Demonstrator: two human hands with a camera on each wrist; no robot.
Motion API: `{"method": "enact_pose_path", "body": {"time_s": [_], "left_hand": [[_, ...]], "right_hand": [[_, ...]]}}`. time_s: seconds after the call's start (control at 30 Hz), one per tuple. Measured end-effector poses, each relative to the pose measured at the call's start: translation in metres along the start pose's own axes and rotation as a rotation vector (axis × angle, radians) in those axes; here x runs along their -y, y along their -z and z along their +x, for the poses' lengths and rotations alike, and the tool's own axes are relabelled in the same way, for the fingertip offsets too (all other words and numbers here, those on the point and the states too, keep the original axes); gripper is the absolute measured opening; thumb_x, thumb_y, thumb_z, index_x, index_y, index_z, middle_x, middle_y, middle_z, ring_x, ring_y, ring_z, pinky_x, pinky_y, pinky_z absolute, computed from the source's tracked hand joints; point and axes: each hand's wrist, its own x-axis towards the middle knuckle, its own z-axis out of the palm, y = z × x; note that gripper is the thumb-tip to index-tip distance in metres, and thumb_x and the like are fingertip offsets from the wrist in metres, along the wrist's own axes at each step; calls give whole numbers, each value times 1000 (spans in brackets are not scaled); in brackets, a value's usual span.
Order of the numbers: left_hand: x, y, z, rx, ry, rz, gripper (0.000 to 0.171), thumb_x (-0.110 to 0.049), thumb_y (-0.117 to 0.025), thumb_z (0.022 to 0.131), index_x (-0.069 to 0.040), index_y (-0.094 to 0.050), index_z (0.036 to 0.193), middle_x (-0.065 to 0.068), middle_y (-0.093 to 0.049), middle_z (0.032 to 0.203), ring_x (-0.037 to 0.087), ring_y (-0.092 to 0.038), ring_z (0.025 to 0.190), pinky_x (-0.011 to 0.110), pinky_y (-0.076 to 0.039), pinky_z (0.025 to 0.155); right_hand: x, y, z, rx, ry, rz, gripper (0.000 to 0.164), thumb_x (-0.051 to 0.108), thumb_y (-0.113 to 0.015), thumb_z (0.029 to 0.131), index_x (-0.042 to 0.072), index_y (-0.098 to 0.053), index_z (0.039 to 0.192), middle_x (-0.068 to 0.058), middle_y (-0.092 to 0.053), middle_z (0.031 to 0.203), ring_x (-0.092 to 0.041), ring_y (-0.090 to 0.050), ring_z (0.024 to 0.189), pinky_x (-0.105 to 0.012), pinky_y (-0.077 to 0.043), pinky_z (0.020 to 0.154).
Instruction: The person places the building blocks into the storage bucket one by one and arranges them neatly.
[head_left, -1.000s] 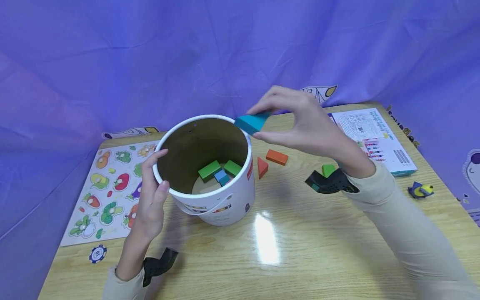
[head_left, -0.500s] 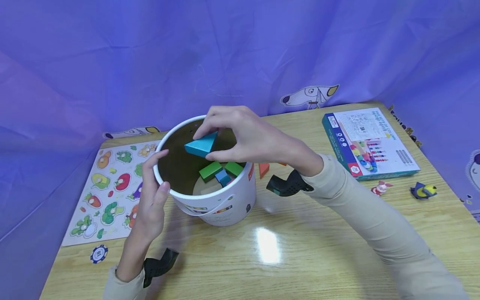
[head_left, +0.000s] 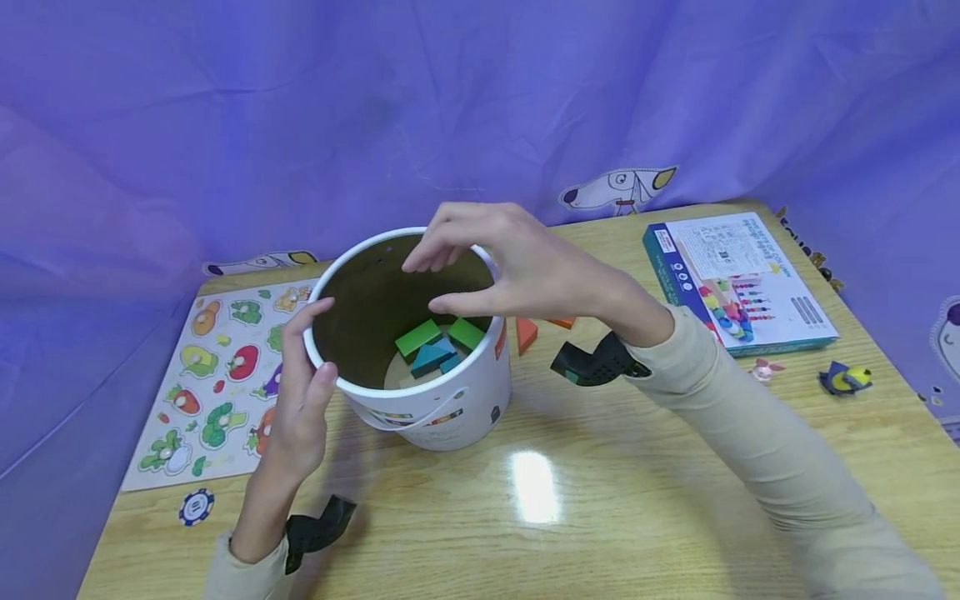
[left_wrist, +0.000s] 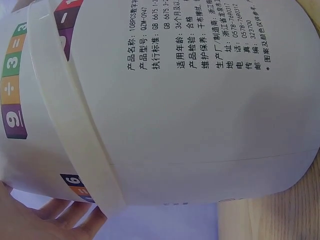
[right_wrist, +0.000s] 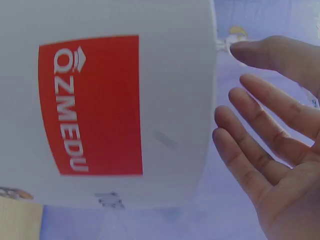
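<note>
A white bucket (head_left: 450, 425) stands on the table, its printed wall filling much of both wrist views. My left hand (head_left: 300, 408) grips its rim at the left, fingers and thumb at the edge. Over the bucket's mouth, my right hand (head_left: 517, 258) is spread with a gap between thumb and fingers and nothing in it. A teal triangular block (head_left: 429, 358) lies at the bottom, against a green block (head_left: 417, 337). Another green block (head_left: 467, 333) lies to the right, with blue pieces partly covered. Outside, a red triangular block (head_left: 527, 336) lies beside the bucket.
An orange block (head_left: 562, 322) is partly hidden by my right arm. A vegetable puzzle board (head_left: 240, 454) and a poker chip (head_left: 197, 507) lie left. A flat box (head_left: 750, 292), a pink figurine (head_left: 763, 370) and a yellow-and-blue figurine (head_left: 846, 379) are right. A purple curtain (head_left: 375, 108) hangs behind.
My right hand carried the teal triangular block left over the bucket and let it go; it now lies inside. My left hand has stayed at the rim.
</note>
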Motion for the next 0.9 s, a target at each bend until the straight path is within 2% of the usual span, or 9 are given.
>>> {"method": "enact_pose_path", "body": {"time_s": [0.13,0.23,0.33,0.43,0.67,0.9], "left_hand": [[1,1,0,-1,-27,-1,59,-24,-42,95,-12,-25,150,6,-23,155,34,-26,138,25,-40,105],[0,1,-1,-2,-18,17,58,-23,-41,95,-13,-25,150,5,-22,155,33,-26,138,26,-40,105],[0,1,-1,-2,-22,32,58,-22,-41,94,-14,-25,150,4,-22,155,33,-27,138,26,-40,105],[0,0,0,2,-34,33,58,-21,-41,94,-13,-25,150,5,-22,155,33,-27,137,24,-40,104],[1,0,0,-1,-41,39,59,-24,-43,94,-12,-25,150,6,-23,155,33,-26,137,25,-41,104],[1,0,-1,-11,-15,46,59,-25,-43,94,-14,-26,150,4,-24,155,32,-27,137,26,-41,104]], "right_hand": [[-2,6,-9,-66,7,19,29,15,-78,82,11,-72,109,3,-66,105,-7,-61,100,-26,-50,91],[-10,12,-20,-136,-18,55,28,11,-77,82,11,-72,109,3,-67,105,-10,-61,101,-29,-50,92],[-23,18,-35,-203,-82,72,29,7,-76,82,10,-71,111,1,-66,107,-12,-61,101,-30,-50,94],[-45,17,-54,-240,-187,65,32,8,-76,83,12,-70,114,1,-66,110,-12,-61,102,-31,-49,96],[-98,-4,-96,-199,-414,75,37,14,-74,85,10,-65,121,-6,-66,119,-19,-63,107,-41,-48,101],[-128,-38,-117,-77,-534,84,49,13,-77,83,7,-60,128,-13,-61,125,-27,-60,113,-46,-47,102]]}}
